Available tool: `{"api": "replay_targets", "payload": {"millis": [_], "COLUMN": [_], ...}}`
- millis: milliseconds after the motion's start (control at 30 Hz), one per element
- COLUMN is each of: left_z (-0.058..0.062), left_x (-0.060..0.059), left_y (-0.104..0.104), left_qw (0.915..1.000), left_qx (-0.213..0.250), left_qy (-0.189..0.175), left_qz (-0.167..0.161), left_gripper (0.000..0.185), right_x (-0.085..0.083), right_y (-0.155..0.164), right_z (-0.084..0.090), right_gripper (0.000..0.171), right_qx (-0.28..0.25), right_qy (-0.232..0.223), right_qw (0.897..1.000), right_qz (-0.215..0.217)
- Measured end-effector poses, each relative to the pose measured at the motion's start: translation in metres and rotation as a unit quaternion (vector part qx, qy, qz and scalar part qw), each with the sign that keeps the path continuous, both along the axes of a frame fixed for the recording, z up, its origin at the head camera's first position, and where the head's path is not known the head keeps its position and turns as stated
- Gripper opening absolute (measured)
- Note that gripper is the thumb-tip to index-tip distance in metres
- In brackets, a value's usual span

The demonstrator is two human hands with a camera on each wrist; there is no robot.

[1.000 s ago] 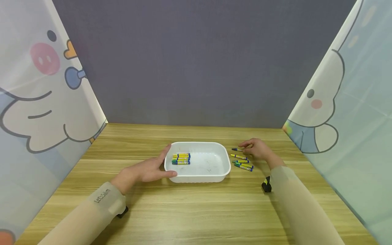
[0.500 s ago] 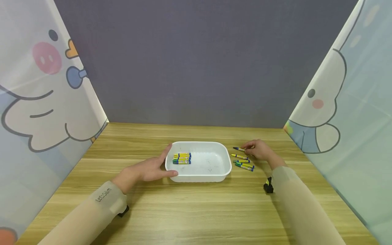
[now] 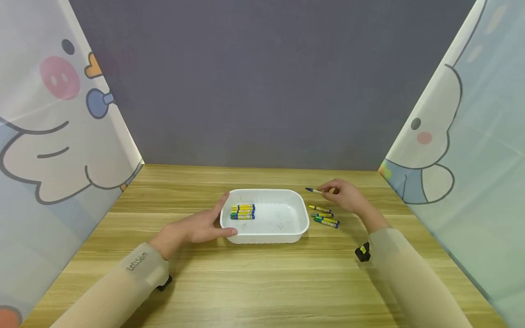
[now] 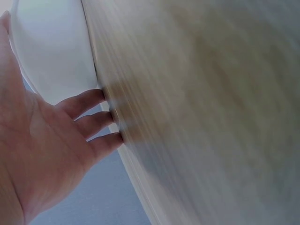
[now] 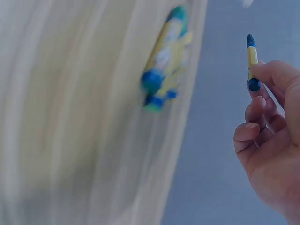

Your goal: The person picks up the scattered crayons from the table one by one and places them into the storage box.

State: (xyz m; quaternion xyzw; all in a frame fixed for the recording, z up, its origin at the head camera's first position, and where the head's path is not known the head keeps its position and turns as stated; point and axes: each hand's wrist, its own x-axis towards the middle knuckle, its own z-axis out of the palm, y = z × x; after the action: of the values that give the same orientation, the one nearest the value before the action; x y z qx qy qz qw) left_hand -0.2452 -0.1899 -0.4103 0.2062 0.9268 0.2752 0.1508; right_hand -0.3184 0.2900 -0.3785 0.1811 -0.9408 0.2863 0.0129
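Note:
In the head view, a white plastic tray (image 3: pixel 258 238) stands mid-table with several yellow-wrapped crayons (image 3: pixel 243 212) lying side by side at its left end. My left hand (image 3: pixel 201 226) spans that end, thumb on the near rim and index finger along the far corner. The left wrist view shows its other fingertips (image 4: pixel 115 136) down at the tabletop. Between thumb and fingers my right hand (image 3: pixel 344 197) pinches a dark blue crayon (image 5: pixel 252 58), lifted above the table, tip pointing left. Several more crayons (image 3: pixel 326 222), green and yellow among them, lie on the table below that hand.
The wooden table (image 3: pixel 262 287) ends at a dark grey panel (image 3: pixel 262 82) behind. Cartoon-printed curtains hang at the left (image 3: pixel 61 127) and right (image 3: pixel 484 146). A small black wrist device (image 3: pixel 362 252) sits below the right sleeve.
My right hand has taken hold of the dark blue crayon, raised it off the table and moved it slightly left and away. The left hand and the tray have stayed put.

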Motion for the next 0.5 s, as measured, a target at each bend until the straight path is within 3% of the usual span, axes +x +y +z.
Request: {"api": "replay_targets", "payload": {"millis": [267,500], "left_z": [-0.001,0.001], "left_x": [0.001,0.002], "left_y": [0.0,0.0], "left_qw": [1.0,1.0], "left_qx": [-0.001,0.001], "left_qy": [0.003,0.003], "left_qz": [0.001,0.0], "left_gripper": [0.127,0.127], "right_x": [0.018,0.028], "right_y": [-0.03,-0.057], "right_z": [0.02,0.023], "right_gripper": [0.023,0.022], "right_qx": [-0.024,-0.04], "right_qy": [0.01,0.002], "right_qw": [0.999,0.997], "right_qz": [0.023,0.06]}}
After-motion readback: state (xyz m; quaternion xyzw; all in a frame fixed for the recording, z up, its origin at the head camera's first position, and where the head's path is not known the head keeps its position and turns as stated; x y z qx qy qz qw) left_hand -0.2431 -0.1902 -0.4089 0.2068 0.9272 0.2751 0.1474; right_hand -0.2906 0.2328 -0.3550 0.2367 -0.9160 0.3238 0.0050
